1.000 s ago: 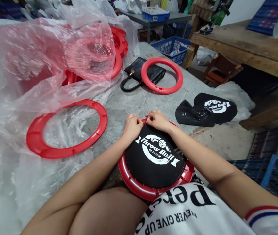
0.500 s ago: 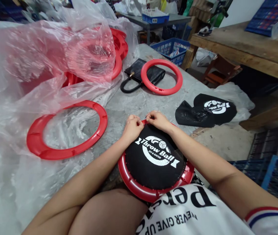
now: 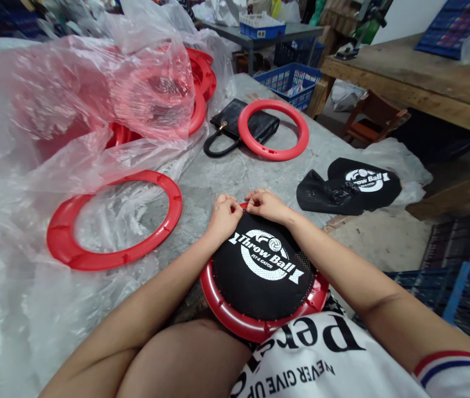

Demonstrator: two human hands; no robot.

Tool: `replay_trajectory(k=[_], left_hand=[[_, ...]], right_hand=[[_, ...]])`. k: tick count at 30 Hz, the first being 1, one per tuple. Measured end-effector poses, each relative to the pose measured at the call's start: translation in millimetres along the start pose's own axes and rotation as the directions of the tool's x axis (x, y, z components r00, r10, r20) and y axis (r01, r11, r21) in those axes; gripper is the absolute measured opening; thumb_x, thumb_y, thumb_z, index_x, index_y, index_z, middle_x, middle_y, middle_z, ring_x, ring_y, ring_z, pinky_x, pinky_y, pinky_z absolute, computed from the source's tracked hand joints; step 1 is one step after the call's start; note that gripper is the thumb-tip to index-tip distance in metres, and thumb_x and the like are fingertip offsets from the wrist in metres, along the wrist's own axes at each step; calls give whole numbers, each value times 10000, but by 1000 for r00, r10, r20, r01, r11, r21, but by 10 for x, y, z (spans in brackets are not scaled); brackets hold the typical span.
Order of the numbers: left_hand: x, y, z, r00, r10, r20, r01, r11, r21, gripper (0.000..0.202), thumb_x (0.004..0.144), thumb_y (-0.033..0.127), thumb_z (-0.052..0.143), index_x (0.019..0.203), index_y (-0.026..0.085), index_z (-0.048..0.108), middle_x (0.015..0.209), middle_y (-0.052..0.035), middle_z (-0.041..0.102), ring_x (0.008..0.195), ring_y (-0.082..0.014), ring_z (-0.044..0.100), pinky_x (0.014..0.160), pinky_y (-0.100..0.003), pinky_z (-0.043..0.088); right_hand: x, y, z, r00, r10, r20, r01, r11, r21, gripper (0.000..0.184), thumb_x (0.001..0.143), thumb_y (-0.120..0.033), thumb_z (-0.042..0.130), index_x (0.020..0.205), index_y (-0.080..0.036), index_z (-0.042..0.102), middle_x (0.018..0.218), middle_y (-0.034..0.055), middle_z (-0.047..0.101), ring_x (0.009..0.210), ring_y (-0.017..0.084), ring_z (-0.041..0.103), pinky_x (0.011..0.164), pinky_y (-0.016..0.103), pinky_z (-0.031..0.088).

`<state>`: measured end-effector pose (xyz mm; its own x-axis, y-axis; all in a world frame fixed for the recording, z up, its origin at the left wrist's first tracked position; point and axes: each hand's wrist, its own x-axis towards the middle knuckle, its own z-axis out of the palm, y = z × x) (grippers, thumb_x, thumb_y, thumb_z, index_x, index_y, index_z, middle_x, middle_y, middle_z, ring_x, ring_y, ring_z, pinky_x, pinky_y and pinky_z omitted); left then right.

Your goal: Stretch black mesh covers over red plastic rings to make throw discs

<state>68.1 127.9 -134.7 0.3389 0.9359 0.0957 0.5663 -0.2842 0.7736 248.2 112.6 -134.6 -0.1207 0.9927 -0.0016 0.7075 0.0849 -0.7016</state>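
A red plastic ring [image 3: 235, 320] rests against my lap and the table edge, with a round black mesh cloth [image 3: 251, 293] printed "Throw Ball" spread across it. At the far edge of the cloth, my left hand [image 3: 225, 214] pinches the rim with thumb and fingers together. Close beside it on the right, my right hand [image 3: 265, 204] pinches the same edge. A short piece of red rim shows between the two hands. The cloth's edge under my fingertips is mostly hidden.
A loose red ring [image 3: 64, 237] lies on clear plastic sheeting at left. Bagged red rings [image 3: 152, 99] are piled behind it. Further back, another ring [image 3: 274, 155] overlaps a black handbag [image 3: 230, 119]. Black printed cloths [image 3: 334, 193] lie at right, and a blue crate [image 3: 288, 83] stands beyond the table.
My right hand has shifted very slightly at the far edge of the cloth. Otherwise the ring, the cloth and my left hand keep their places.
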Motion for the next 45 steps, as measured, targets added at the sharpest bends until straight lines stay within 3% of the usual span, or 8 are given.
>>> replay_trajectory(k=[8,20,28,33,37,40,45], left_hand=[[-27,16,-14,999,-18,-46,17,999,-31,124,807,126,589,705,194,606,1084,-65,596,1096,-202,599,1043,-364,478],[-18,67,-21,996,-70,-51,70,997,10,161,803,91,576,677,190,579,1072,-75,599,1093,-205,600,1045,-363,472],[-25,64,-34,999,-36,-36,37,999,31,175,783,96,590,642,200,588,1076,-68,607,1090,-212,609,1054,-374,483],[-28,10,-30,999,-21,-29,19,999,-49,121,753,109,598,740,202,675,1093,-61,593,1107,-214,612,1051,-381,501],[-24,-21,-92,997,-48,-62,41,992,-123,246,724,33,507,788,201,676,1062,-53,633,1071,-198,628,1047,-382,503],[-75,2,-177,999,-32,-43,31,999,-35,238,735,30,509,762,208,665,1041,-62,636,1067,-217,622,1044,-398,498],[-308,126,-274,994,98,46,-107,948,299,130,775,118,595,685,210,617,1037,-97,616,1067,-281,581,1021,-442,482]], right_hand=[[-14,-28,-22,1000,-7,2,7,1000,21,110,825,-192,679,717,-198,697,1078,33,740,1104,201,642,1021,329,464],[-13,-56,19,1000,10,-18,-11,998,-68,133,850,-199,641,724,-201,682,1129,40,735,1122,217,624,1104,395,401],[-33,-116,3,999,31,-20,-33,991,-126,134,859,-206,625,739,-202,685,1189,55,725,1098,240,621,1052,406,434],[-15,-82,-1,998,40,-40,-44,996,-84,94,868,-191,620,839,-209,708,1107,49,734,1061,210,629,1065,383,432],[-22,-81,-13,998,53,-29,-55,996,-73,89,864,-208,630,866,-217,718,1117,45,729,1077,211,626,1075,386,429],[-40,-85,-24,1000,31,-7,-31,997,-74,75,840,-216,660,873,-220,727,1138,43,724,1111,223,617,1079,391,425],[-39,-58,-32,999,-32,33,35,993,-112,35,808,-220,715,835,-218,737,1182,47,713,1148,243,606,1096,419,400]])
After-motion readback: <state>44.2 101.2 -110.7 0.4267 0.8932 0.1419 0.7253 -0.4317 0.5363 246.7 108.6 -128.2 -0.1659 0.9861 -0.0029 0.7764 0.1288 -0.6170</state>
